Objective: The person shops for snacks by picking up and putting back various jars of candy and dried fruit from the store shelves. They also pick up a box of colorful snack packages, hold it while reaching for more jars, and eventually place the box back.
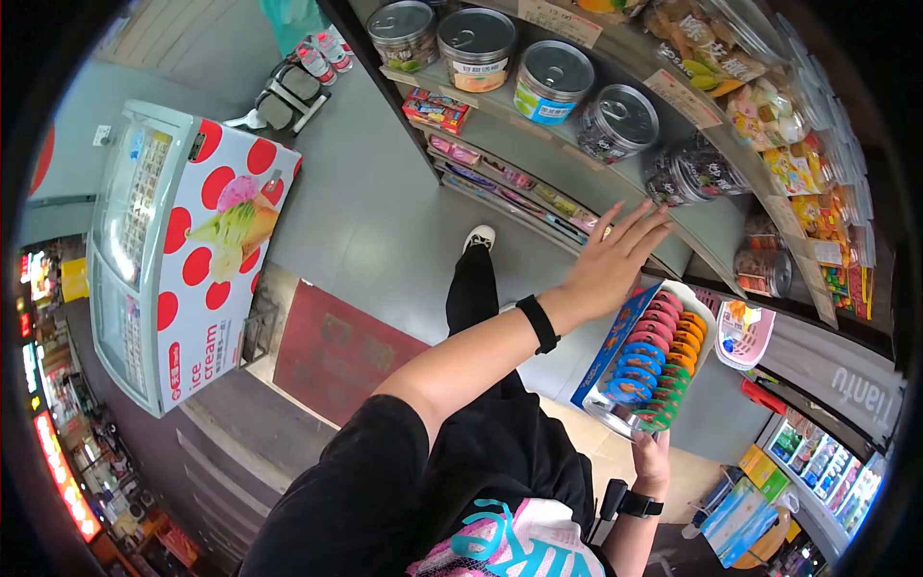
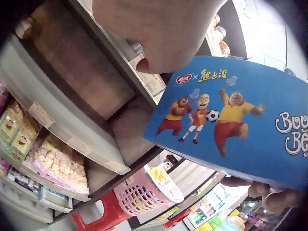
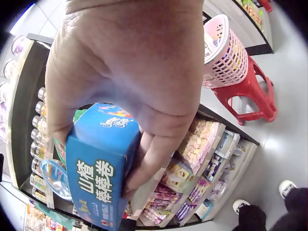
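Observation:
A blue display box (image 1: 608, 348) holds rows of round packs (image 1: 663, 358) in red, orange, blue and green. At its lower end my right hand (image 1: 652, 460) grips it. In the right wrist view, thumb and fingers of the right hand (image 3: 130, 62) pinch the end of the box (image 3: 96, 183). My left hand (image 1: 615, 260) is above the box's other end, fingers extended towards the shelf. The left wrist view has the left hand (image 2: 154, 33) beside the printed side of the box (image 2: 231, 115); whether it touches the box, I cannot tell.
Shelves (image 1: 615, 163) hold lidded jars (image 1: 556, 82) and bagged sweets (image 1: 793, 168). A pink basket (image 1: 745, 332) stands on a red stool (image 3: 250, 96) beyond the box. An ice cream freezer (image 1: 192, 260) is at the left, a red mat (image 1: 341, 351) on the floor.

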Demonstrator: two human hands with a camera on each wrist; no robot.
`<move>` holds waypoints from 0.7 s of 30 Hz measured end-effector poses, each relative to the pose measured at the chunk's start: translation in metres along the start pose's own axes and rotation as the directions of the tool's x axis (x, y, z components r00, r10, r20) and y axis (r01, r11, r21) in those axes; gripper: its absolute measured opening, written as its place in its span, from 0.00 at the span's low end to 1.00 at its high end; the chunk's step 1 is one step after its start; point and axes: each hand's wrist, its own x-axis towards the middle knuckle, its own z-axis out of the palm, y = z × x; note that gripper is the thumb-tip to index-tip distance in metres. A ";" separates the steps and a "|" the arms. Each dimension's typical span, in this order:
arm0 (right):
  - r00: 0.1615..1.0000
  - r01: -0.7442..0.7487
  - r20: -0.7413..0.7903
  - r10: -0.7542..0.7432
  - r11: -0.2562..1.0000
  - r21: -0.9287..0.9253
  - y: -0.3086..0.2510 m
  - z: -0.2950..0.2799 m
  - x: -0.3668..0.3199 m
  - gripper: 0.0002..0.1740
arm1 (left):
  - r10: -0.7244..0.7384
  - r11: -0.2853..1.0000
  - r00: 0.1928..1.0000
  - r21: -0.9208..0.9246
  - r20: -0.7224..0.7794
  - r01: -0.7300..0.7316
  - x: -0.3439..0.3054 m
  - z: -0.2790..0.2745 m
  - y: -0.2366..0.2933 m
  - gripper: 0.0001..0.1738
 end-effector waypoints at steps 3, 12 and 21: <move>0.999 0.031 -0.014 -0.031 0.999 0.013 -0.006 0.001 -0.005 0.37 | 0.007 1.000 1.000 -0.021 -0.004 -0.008 0.003 0.003 0.007 0.40; 0.996 0.057 -0.071 -0.054 0.997 0.050 0.004 -0.018 -0.022 0.40 | 0.169 0.971 0.986 -0.174 -0.003 -0.167 0.043 0.024 0.033 0.37; 0.985 0.098 -0.152 -0.076 0.985 0.141 0.010 -0.021 -0.044 0.37 | 0.244 0.963 0.958 -0.152 0.153 -0.221 0.122 0.074 0.074 0.52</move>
